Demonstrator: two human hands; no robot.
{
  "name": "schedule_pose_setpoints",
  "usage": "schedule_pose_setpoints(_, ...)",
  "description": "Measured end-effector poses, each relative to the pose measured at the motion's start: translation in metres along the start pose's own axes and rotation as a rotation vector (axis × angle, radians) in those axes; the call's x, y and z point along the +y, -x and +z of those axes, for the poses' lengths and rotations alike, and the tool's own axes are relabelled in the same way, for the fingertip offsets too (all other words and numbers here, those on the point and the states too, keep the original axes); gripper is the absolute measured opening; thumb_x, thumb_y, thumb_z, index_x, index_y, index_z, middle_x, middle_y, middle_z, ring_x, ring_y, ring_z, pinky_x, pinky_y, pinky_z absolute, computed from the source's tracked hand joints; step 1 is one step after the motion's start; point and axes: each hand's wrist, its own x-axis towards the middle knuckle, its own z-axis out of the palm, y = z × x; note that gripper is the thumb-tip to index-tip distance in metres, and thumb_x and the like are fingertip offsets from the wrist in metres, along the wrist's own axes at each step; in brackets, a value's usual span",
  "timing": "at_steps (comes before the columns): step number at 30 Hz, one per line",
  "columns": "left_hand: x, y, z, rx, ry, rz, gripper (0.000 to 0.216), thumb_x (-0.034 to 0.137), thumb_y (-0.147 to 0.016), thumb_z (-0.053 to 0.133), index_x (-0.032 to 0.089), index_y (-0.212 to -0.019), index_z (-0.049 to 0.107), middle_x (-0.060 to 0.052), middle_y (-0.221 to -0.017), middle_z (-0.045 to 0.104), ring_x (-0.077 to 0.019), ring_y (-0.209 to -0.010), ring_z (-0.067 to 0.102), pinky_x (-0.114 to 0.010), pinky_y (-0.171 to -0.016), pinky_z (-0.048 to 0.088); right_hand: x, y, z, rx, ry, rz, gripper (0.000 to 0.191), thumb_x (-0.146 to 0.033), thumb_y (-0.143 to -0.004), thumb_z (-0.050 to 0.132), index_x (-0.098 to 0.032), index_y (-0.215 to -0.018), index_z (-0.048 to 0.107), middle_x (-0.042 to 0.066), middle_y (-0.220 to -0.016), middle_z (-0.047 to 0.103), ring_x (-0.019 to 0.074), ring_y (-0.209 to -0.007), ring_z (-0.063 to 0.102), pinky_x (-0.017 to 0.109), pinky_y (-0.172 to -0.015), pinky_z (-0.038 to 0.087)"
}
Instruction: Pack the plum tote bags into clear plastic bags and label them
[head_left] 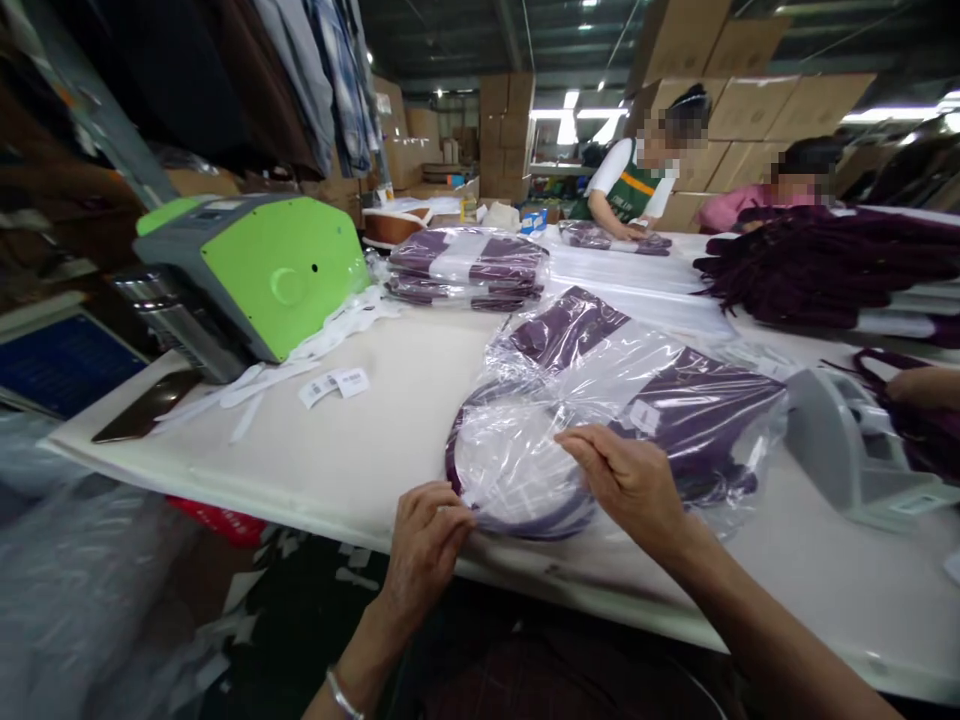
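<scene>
A folded purple garment (705, 400) lies on the table inside a clear plastic bag (600, 375). A purple strip of it curves round at the near left, and a small white label (643, 416) shows on the bag's surface. My left hand (429, 535) pinches the bag's near left corner at the table's front edge, by the curved strip. My right hand (626, 480), thumb and forefinger pressed together, pinches the plastic over the middle of the bag.
Bagged purple garments (465, 265) are stacked behind. A green and grey machine (277, 265), a steel flask (180, 320) and a phone (146, 405) stand or lie left, near paper labels (334, 387). At right are a grey tape dispenser (847, 450), loose purple garments (832, 260) and another person's hand (926, 387).
</scene>
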Motion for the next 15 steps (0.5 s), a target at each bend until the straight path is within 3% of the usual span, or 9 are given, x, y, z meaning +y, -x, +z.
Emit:
schedule_pose_setpoints(3,-0.003,0.0,-0.003,0.019,0.055,0.073,0.01,0.017,-0.095,0.058,0.023,-0.098,0.064,-0.004,-0.101,0.069,-0.0221,-0.114,0.056,-0.039,-0.097,0.045,0.007,-0.004,-0.003,0.034,0.05,-0.046,0.028,-0.036,-0.103,0.048,-0.021,-0.092,0.069,-0.001,-0.078,0.075,0.0093,-0.06,0.066,0.021,-0.06,0.045)
schedule_pose_setpoints(5,-0.003,-0.003,0.001,0.023,0.062,0.079,0.01,0.021,-0.098,0.053,0.023,-0.097,0.063,-0.003,-0.091,0.069,-0.0205,-0.101,0.059,-0.039,-0.092,0.045,0.016,-0.007,-0.002,0.06,0.1,-0.052,0.028,-0.037,-0.102,0.051,-0.021,-0.089,0.069,-0.001,-0.076,0.074,0.0089,-0.058,0.065,0.021,-0.06,0.043)
schedule_pose_setpoints(8,0.0,-0.014,0.009,-0.023,-0.033,-0.035,0.021,0.026,-0.101,0.046,0.021,-0.085,0.059,-0.001,-0.076,0.063,-0.0185,-0.081,0.055,-0.038,-0.082,0.039,0.034,-0.009,0.005,0.06,0.2,-0.04,0.035,-0.042,-0.102,0.051,-0.02,-0.082,0.069,-0.002,-0.068,0.071,0.0082,-0.05,0.059,0.023,-0.056,0.038)
schedule_pose_setpoints(11,0.001,-0.028,0.014,-0.115,-0.187,-0.125,0.027,0.029,-0.101,0.046,0.021,-0.078,0.056,-0.001,-0.072,0.059,-0.0194,-0.076,0.05,-0.038,-0.077,0.034,0.056,-0.013,0.016,-0.003,0.254,0.018,0.044,-0.049,-0.103,0.045,-0.02,-0.08,0.07,-0.001,-0.066,0.07,0.009,-0.05,0.059,0.024,-0.055,0.034)
schedule_pose_setpoints(15,-0.006,-0.038,0.011,-0.147,-0.23,-0.124,0.027,0.033,-0.101,0.046,0.022,-0.08,0.058,-0.002,-0.076,0.059,-0.0208,-0.078,0.05,-0.037,-0.076,0.033,0.078,-0.022,0.029,-0.113,0.298,0.14,0.051,-0.054,-0.104,0.038,-0.021,-0.081,0.07,0.001,-0.072,0.073,0.012,-0.059,0.065,0.025,-0.058,0.032)
